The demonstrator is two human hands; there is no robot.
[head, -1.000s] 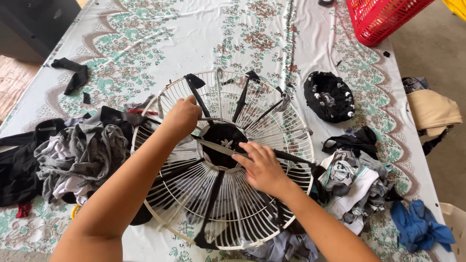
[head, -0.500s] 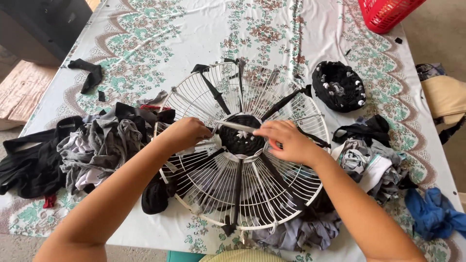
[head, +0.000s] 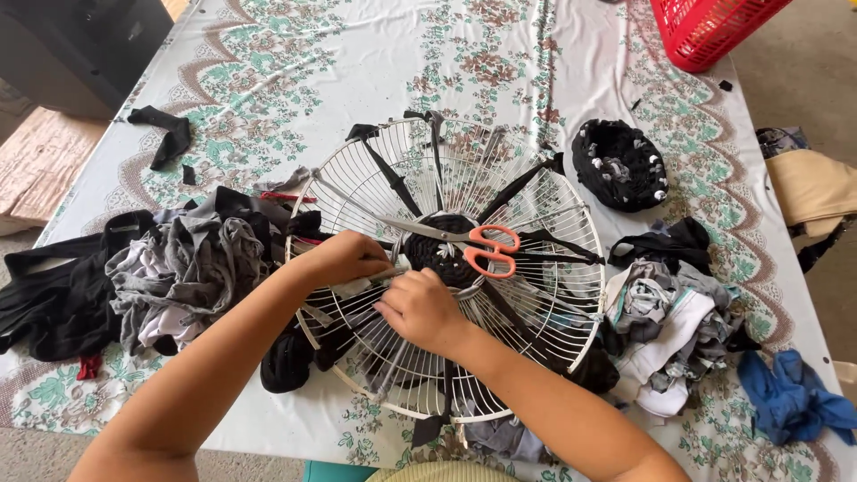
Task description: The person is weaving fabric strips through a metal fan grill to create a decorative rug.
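Note:
A round white wire fan guard [head: 536, 205] lies flat on the table, with black cloth strips woven through its spokes and a black woven centre [head: 442, 254]. Orange-handled scissors [head: 486, 248] rest on the guard just right of that centre. My left hand [head: 344, 259] pinches a grey cloth strip [head: 368, 282] at the guard's left side. Touching the same strip, my right hand [head: 420, 308] is closed around it over the spokes just below the centre.
A heap of grey and black cloth [head: 170, 263] lies left of the guard, a mixed pile [head: 674, 312] and blue cloth [head: 790, 397] to the right. A black woven round piece [head: 620, 165] sits at back right. A red basket [head: 710, 27] stands at the far corner of the floral tablecloth [head: 357, 62].
Both hands moved down and left from the guard's centre to its lower left part and took hold of a grey strip. The scissors now lie free on the guard.

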